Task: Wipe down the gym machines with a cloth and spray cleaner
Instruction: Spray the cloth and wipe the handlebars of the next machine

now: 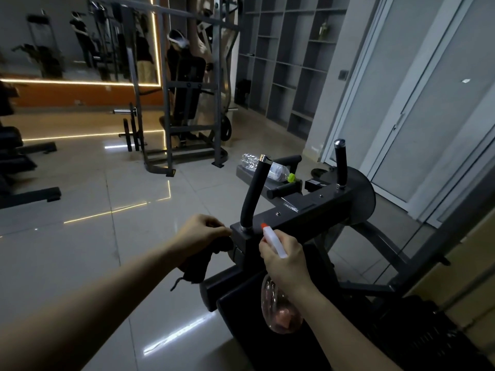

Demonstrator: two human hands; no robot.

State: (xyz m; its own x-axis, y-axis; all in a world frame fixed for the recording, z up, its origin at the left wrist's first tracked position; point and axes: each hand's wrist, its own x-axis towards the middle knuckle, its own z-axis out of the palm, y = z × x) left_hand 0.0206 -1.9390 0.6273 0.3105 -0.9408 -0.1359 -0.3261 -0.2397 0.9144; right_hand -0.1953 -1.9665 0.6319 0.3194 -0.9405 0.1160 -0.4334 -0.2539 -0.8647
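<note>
- left hand point(204, 232): fingers pinch a dark cloth point(195, 266) by the black crossbar point(310, 210)
- right hand point(285, 259): fingers wrap a spray bottle point(280, 313)
- crossbar lettering unreadable; glossy tiled floor point(107, 196)

The left hand point(205, 231) is curled over the top of a dark cloth point(197, 266), so the cloth's upper part lies hidden under the fingers. The right hand point(285, 259) covers the neck and trigger of the spray bottle point(281, 314) — only the white nozzle and clear belly show. Both forearms run off the lower edge. The machine point(308, 210) is cut off at the bottom, its base out of sight, and the label on its top bar is too small to read. A foam handle point(254, 194) crosses a plastic water bottle point(280, 171), hiding its middle. On the shelves point(281, 62) a pale object point(323, 30) is too small to identify — reflections in the mirror point(80, 36) are dim and blurred.
</note>
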